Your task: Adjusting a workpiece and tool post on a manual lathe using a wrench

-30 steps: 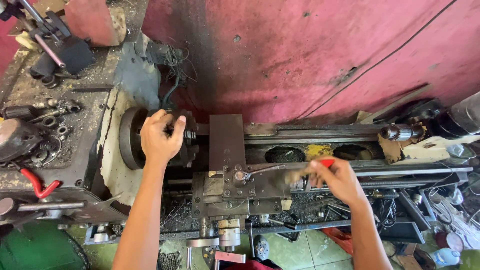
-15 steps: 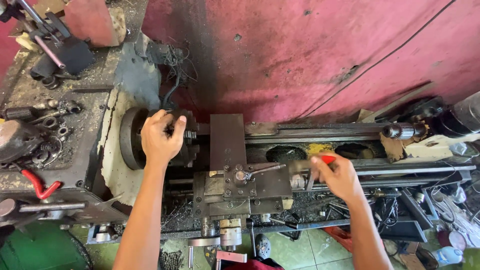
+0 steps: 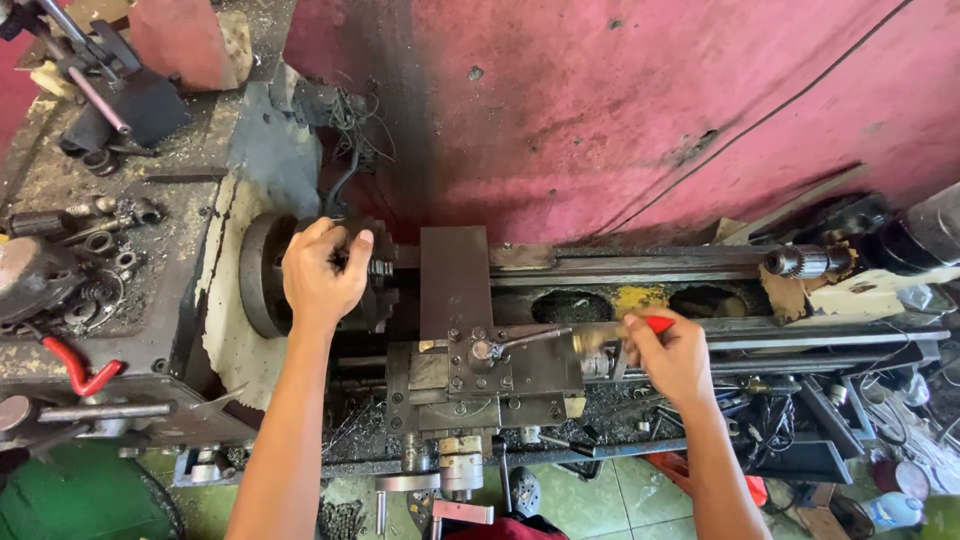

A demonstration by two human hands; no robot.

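The left hand point(image 3: 322, 272) has its fingers point(image 3: 345, 250) curled closed over the lathe chuck point(image 3: 268, 275), thumb toward 3 o'clock, gripping the dark round body just as it does 1 s ago; that hand has not shifted. The right hand point(image 3: 672, 355) is closed around a red-handled brush point(image 3: 610, 333), fingers wrapped on the handle with the red end poking out at 1 o'clock. Over the last 1 s this hand has drifted slightly toward 3 o'clock along the bed point(image 3: 700, 268), and the blur at the brush's head suggests a sweeping stroke in progress. The brush head lies at 3 o'clock of the tool post point(image 3: 482, 352), above the carriage point(image 3: 470, 385). Judging by this, the chuck is held steady while swarf gets brushed away. The tailstock chuck point(image 3: 800, 262) sits well apart at 2 o'clock.
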